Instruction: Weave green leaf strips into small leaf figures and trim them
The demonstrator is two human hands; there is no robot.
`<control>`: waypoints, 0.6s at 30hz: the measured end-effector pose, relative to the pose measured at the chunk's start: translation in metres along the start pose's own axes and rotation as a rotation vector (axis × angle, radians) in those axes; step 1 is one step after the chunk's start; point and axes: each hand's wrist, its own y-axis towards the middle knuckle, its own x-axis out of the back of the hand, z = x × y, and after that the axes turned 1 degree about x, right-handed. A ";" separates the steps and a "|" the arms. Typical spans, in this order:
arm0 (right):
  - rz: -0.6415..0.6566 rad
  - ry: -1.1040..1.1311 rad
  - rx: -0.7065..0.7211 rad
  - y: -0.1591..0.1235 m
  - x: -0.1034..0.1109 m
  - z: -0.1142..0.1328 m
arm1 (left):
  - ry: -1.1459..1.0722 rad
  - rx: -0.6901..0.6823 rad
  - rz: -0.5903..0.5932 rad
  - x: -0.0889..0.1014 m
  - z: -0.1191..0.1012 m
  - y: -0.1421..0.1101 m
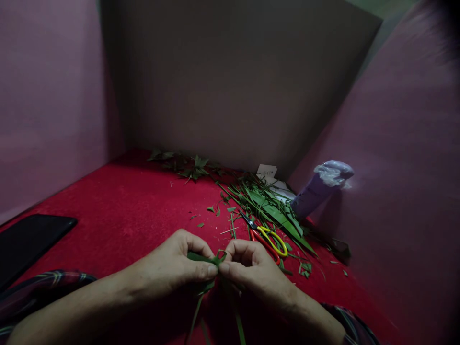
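Close to me, above the red cloth, I hold a folded green leaf strip [218, 259] between both hands. My left hand [174, 261] is closed, its thumb and fingers pinching the folded part from the left. From the right, my right hand [253, 268] pinches the same piece near a small loop at its top. Long thin ends of the strip hang down below my hands. Just beyond my right hand lie scissors [268, 239] with one yellow and one red handle, their dark blades pointing away to the left.
A heap of long green leaves [273, 211] and cut scraps lies behind the scissors. More leaf pieces [196, 167] rest along the back wall. A purple container with clear plastic [312, 194] leans at the right wall, near white cards [267, 171]. A black flat device [36, 239] lies left.
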 end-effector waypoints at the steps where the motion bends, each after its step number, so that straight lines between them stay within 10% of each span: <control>1: -0.003 0.007 0.002 0.000 -0.001 0.000 | -0.006 0.003 -0.010 0.000 0.000 0.000; 18: -0.068 0.047 0.043 0.002 -0.004 -0.003 | -0.024 0.005 -0.023 0.003 0.009 0.008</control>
